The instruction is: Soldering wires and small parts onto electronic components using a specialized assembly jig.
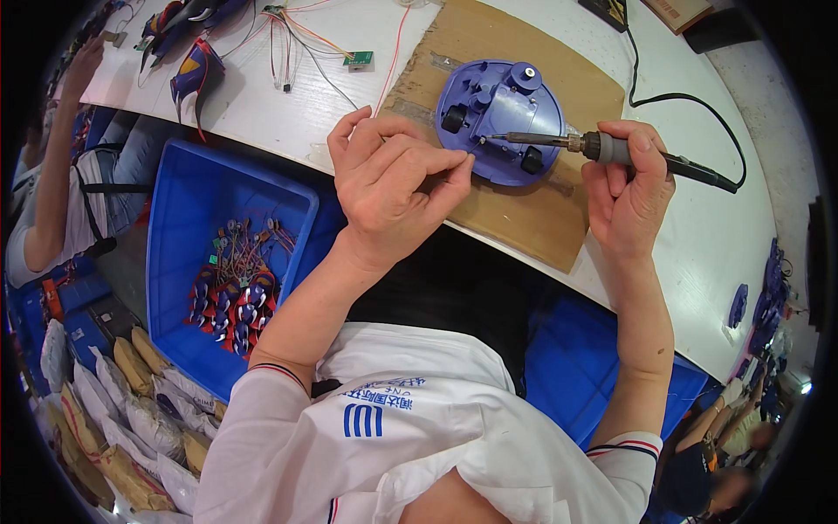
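A purple oval plastic base (513,112) with black wheels lies on a cardboard sheet (560,229) at the table's front edge. My right hand (630,196) grips a soldering iron (615,148) by its handle, and the iron's tip points left, at the base near its left wheel. My left hand (393,188) is closed in a pinch at the base's lower left edge. Whatever sits between the thumb and finger is too small to make out.
A small green circuit board (359,59) with wires and dark blue shell parts (197,74) lie at the table's left. A blue bin (179,288) below holds several wired shells. The iron's black cable (711,103) loops at right. Co-workers sit at both sides.
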Demonstrator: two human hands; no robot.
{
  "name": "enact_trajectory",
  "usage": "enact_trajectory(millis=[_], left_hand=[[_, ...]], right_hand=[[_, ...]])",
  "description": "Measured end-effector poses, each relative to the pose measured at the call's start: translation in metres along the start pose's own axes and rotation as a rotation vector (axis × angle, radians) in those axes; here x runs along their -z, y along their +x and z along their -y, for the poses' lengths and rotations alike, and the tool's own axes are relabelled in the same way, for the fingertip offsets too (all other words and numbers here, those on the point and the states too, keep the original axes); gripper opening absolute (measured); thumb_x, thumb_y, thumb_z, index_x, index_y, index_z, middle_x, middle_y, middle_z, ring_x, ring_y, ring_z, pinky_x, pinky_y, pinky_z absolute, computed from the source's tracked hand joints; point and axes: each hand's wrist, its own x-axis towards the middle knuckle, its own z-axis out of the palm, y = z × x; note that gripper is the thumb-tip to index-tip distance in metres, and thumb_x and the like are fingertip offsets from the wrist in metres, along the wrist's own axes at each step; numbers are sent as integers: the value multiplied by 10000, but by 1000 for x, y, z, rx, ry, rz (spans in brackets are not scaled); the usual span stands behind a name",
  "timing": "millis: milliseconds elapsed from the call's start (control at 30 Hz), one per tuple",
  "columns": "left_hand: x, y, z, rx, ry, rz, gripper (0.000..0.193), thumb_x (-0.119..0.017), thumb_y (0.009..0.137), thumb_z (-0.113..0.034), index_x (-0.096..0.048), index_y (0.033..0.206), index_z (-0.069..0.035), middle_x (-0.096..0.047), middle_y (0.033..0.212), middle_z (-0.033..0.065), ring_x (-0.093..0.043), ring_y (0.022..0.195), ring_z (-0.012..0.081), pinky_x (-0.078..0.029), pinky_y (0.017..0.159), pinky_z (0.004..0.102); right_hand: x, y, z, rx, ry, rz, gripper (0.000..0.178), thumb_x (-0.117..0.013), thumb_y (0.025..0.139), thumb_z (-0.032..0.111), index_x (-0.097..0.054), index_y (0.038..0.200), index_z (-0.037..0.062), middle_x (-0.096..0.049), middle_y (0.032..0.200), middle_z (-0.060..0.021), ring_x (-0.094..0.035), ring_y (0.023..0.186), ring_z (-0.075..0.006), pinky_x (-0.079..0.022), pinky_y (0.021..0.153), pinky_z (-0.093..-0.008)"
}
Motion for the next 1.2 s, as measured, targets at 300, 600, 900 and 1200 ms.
enact_trajectory(millis=[300,600,900,1200], left_hand=[[9,5,0,5,-18,18,165,-747,617,-31,-634,657,-144,-527,601,-59,-533,708,128,-367,906,345],[50,46,33,372,341,408,117,-704,721,-113,-647,640,-51,-572,623,3,-537,673,161,-430,739,280],[52,70,26,821,239,734,106,-702,752,-140,-681,725,-40,-635,734,34,-569,733,192,-450,730,294],[43,78,80,-92,14,602,175,-651,777,-33,-657,948,-69,-621,1005,41,-547,907,199,-459,747,299]], right_hand=[[4,4,3,-12,15,3,295,-466,970,240,-633,1006,0,-350,516,36,-205,375,-33,-199,372,-179],[12,5,7,-4,45,5,317,-448,982,259,-625,1040,3,-336,524,51,-229,377,-28,-199,395,-178],[15,6,7,-3,55,2,314,-435,988,244,-624,1045,0,-342,523,51,-231,377,-27,-202,400,-183],[15,6,11,-9,72,-13,303,-433,985,227,-623,1042,-1,-349,523,50,-233,377,-26,-208,402,-185]])
